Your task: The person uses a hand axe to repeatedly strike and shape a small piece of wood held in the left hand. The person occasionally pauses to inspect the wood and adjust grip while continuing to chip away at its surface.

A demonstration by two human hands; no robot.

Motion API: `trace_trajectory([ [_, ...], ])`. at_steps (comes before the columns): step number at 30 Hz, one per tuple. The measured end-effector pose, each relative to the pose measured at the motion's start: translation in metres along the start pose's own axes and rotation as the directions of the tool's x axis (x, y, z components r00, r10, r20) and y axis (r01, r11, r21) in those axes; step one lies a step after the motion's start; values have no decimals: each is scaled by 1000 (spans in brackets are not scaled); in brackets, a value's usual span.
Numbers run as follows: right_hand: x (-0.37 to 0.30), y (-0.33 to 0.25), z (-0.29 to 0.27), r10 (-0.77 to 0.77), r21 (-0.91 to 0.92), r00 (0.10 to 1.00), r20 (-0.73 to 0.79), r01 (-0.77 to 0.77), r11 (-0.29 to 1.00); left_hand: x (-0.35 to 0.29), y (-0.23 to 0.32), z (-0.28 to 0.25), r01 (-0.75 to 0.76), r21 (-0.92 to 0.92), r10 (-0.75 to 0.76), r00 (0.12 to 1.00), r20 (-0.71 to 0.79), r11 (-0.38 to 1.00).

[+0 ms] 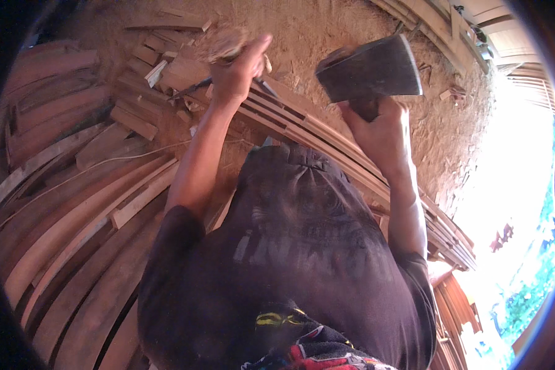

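My right hand (382,126) is closed round the handle of a hatchet (373,69), close below its head. The broad dark grey blade is raised, its pale cutting edge facing right. To the left, my left hand (233,79) is closed with the thumb pointing up and right. It grips a rough brown piece of wood (221,42), whose outline is blurred. A thin dark rod (191,89) shows on both sides of this hand; whether it is held or lies behind cannot be made out. Both hands are apart from each other.
Long wooden strips (302,123) run diagonally under my arms, in front of my body. Curved boards (86,246) are stacked at the left, with short offcuts (135,122) near them. Shavings lie on the brown ground (450,135). More timber (441,18) lies at the upper right.
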State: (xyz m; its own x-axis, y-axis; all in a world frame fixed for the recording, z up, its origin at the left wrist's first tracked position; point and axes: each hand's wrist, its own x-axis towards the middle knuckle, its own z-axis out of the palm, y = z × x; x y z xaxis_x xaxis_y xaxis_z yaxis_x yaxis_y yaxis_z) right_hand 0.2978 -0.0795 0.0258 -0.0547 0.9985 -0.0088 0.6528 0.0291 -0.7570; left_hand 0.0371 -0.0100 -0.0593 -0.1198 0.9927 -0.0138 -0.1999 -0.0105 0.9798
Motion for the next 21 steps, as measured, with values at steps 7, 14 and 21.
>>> trace_trajectory([
  [7,-10,21,-15,64,56,997,-37,-62,997,-15,3,44,-226,251,212,974,82,941],
  [14,-13,34,-13,124,64,992,-36,-122,990,-20,-3,48,-188,359,154,981,122,914],
  [21,-10,36,-13,119,74,993,-28,-116,990,-22,0,55,-225,388,189,973,130,894],
])
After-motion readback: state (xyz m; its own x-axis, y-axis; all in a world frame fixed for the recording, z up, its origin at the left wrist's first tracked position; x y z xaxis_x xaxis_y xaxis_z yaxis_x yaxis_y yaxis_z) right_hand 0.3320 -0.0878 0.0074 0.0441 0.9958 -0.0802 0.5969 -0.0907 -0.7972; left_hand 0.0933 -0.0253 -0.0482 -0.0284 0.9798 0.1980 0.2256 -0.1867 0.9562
